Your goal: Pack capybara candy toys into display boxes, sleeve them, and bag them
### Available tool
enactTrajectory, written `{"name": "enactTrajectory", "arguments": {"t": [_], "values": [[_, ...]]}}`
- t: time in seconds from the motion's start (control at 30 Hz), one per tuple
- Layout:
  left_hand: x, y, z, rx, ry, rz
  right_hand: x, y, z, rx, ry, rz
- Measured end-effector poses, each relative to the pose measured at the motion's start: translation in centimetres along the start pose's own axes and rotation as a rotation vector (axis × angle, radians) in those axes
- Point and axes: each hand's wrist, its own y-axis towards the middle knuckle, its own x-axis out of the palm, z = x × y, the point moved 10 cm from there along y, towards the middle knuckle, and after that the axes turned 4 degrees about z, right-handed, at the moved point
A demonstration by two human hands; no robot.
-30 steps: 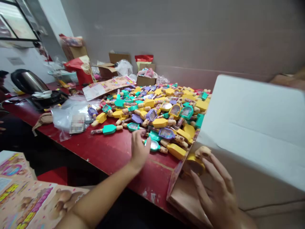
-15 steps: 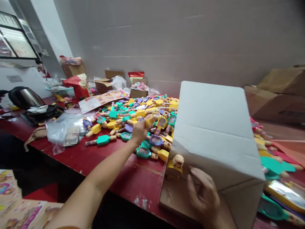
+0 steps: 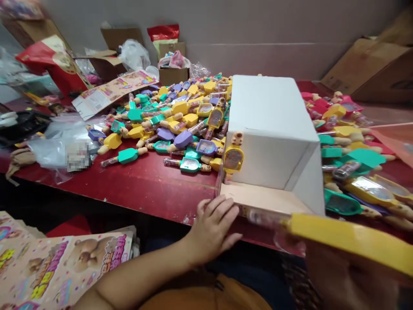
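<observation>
white box open toward the person, left hand fingers spread at its front flap, right hand clamped on yellow toy

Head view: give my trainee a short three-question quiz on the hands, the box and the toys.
1. True or false: the white box lies on its side, open end toward the person.
2. What does the left hand touch? A) the kettle B) the box's near flap C) the plastic bag
3. What colour is the blurred toy held close to the camera in the right hand?

Key: 1 true; 2 B; 3 yellow.
</observation>
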Motion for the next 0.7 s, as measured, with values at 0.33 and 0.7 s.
{"name": "enactTrajectory", "arguments": {"t": [0.33, 0.7], "values": [[3.4, -4.3, 0.6, 0.113, 0.189, -0.166, 7.5, 2.5, -1.0, -0.244, -0.015, -0.264], [3.1, -4.5, 0.2, 0.100, 0.137, -0.039, 8.5, 2.7, -3.4, -0.370, -0.039, -0.308]]}}
